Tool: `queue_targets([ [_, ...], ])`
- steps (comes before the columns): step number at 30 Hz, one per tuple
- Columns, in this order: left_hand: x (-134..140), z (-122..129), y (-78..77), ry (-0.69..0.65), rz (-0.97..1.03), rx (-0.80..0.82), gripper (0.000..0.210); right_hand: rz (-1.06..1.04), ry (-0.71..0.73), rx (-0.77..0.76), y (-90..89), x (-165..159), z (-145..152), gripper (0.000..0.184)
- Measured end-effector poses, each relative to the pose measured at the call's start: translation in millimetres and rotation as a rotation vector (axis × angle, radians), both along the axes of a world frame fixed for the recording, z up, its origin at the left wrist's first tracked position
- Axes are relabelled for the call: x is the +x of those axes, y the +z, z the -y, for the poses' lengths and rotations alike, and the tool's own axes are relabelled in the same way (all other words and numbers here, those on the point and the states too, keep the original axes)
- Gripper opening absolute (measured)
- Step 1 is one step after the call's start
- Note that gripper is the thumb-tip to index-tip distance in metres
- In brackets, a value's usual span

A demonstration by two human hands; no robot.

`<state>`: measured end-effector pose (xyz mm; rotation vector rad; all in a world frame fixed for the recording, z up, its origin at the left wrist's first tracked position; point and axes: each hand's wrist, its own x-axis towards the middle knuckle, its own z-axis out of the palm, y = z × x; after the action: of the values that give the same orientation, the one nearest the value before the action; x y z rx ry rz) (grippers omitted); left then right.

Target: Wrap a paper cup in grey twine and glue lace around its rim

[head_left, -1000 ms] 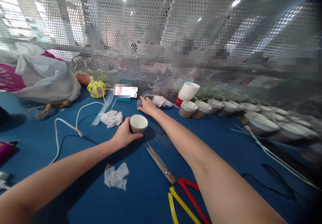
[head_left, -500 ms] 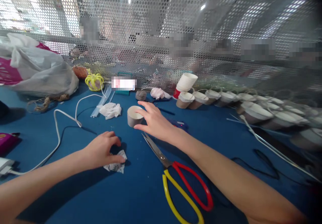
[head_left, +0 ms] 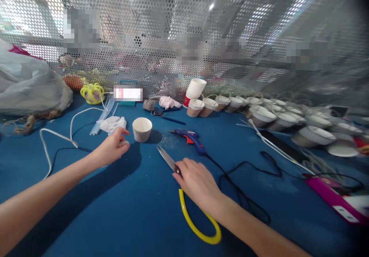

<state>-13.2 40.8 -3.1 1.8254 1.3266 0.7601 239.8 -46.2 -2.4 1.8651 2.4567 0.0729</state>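
Scissors (head_left: pixel 173 164) lie on the blue desk (head_left: pixel 129 218) — right hand (head_left: pixel 198 184) lies over their handles, grip hidden. Left hand (head_left: pixel 111 147), fingers loosely curled and empty, hovers just beside a paper cup (head_left: pixel 142 129).

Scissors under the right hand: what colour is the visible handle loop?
Yellow; the scissors lie under the right hand, seen in the head view.

My right hand (head_left: pixel 198 184) leaves the paper cup (head_left: pixel 142 129) and now covers the scissors (head_left: pixel 187 195). My left hand (head_left: pixel 111 147) lifts off the crumpled paper, closer to the cup.
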Motion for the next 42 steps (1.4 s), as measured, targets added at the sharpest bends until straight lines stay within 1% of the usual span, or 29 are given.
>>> queue_targets([
  [2, 2.6, -14.7, -2.6, 0.053, -0.103, 0.005, 0.055, 0.002, 0.008, 0.017, -0.4, 10.0, 1.9, 0.011],
  [4, 7.1, -27.3, -5.3, 0.056, -0.201, -0.001, 0.074, 0.02, 0.024, 0.033, 2.0, 19.3, 2.6, 0.009],
  [6, 13.2, -37.1, -6.5, 0.049, -0.276, 0.036, 0.084, 0.052, 0.019, 0.008, 7.0, 25.6, 1.4, 0.008],
  [7, 16.5, -40.9, -6.3, 0.049, -0.296, 0.048, 0.085, 0.068, 0.005, -0.017, 10.6, 27.2, -0.1, 0.007],
  [10, 25.7, -45.8, -4.5, 0.033, -0.287, 0.076, 0.074, 0.063, -0.046, -0.077, 24.5, 25.4, -7.1, 0.01],
  [11, 28.2, -44.8, -4.4, 0.026, -0.279, 0.079, 0.071, 0.027, -0.056, -0.081, 29.3, 23.1, -10.1, 0.014],
  [13, 32.3, -38.3, -5.8, 0.011, -0.265, 0.077, 0.068, -0.109, -0.056, -0.064, 36.4, 16.9, -16.3, 0.022],
  [16, 35.3, -21.2, -11.2, -0.026, -0.233, 0.073, 0.067, -0.371, -0.007, 0.005, 37.1, 6.1, -26.6, 0.034],
  [19, 30.7, -5.2, -11.8, -0.088, -0.257, 0.086, 0.07, -0.53, 0.116, 0.058, 29.9, -3.9, -37.5, 0.046],
  [21, 22.0, 1.8, -4.7, -0.103, -0.274, 0.082, 0.075, -0.579, 0.197, 0.09, 27.3, -9.4, -42.7, 0.046],
  [22, 16.7, 4.9, 1.2, -0.107, -0.273, 0.051, 0.075, -0.607, 0.22, 0.115, 28.0, -12.0, -43.8, 0.044],
  [23, 11.4, 8.3, 8.3, -0.118, -0.231, 0.003, 0.071, -0.649, 0.235, 0.146, 30.0, -14.8, -43.7, 0.039],
  [25, 3.6, 17.6, 24.0, -0.191, -0.043, -0.11, 0.058, -0.787, 0.241, 0.18, 36.7, -21.7, -39.6, 0.026],
  [26, 1.9, 23.6, 31.2, -0.245, 0.054, -0.16, 0.054, -0.881, 0.237, 0.14, 40.5, -26.0, -36.0, 0.021],
  [27, 1.9, 30.3, 37.3, -0.29, 0.149, -0.195, 0.052, -0.987, 0.228, 0.044, 43.9, -30.9, -31.8, 0.02],
  [28, 3.4, 37.3, 41.9, -0.309, 0.224, -0.211, 0.052, -1.093, 0.207, -0.104, 46.6, -36.0, -27.5, 0.023],
  [30, 9.0, 50.1, 45.9, -0.368, 0.326, -0.223, 0.056, -1.247, 0.13, -0.423, 48.8, -45.4, -20.5, 0.03],
  [31, 11.7, 54.9, 45.5, -0.404, 0.328, -0.202, 0.058, -1.295, 0.086, -0.528, 48.5, -48.5, -18.3, 0.03],
  [32, 13.8, 58.1, 43.9, -0.417, 0.315, -0.178, 0.061, -1.323, 0.042, -0.579, 47.5, -50.0, -17.1, 0.028],
  [33, 14.9, 59.7, 41.6, -0.417, 0.307, -0.168, 0.064, -1.338, 0.005, -0.579, 46.1, -49.8, -16.6, 0.023],
  [34, 15.0, 59.5, 38.9, -0.403, 0.31, -0.173, 0.066, -1.347, -0.02, -0.547, 44.7, -47.8, -16.7, 0.02],
  [36, 12.7, 55.3, 34.1, -0.352, 0.357, -0.24, 0.063, -1.358, -0.046, -0.459, 42.8, -39.9, -17.4, 0.018],
  [37, 10.9, 52.1, 32.5, -0.333, 0.389, -0.288, 0.057, -1.353, -0.057, -0.424, 42.5, -35.1, -17.6, 0.019],
  [39, 7.6, 45.6, 31.8, -0.311, 0.393, -0.377, 0.037, -1.344, -0.075, -0.376, 42.6, -26.3, -17.3, 0.017],
  [41, 5.6, 41.3, 33.7, -0.283, 0.365, -0.422, 0.022, -1.329, -0.098, -0.364, 43.1, -20.3, -16.7, 0.014],
  [42, 5.2, 40.4, 35.0, -0.269, 0.356, -0.425, 0.019, -1.318, -0.108, -0.366, 43.3, -18.6, -16.6, 0.015],
])
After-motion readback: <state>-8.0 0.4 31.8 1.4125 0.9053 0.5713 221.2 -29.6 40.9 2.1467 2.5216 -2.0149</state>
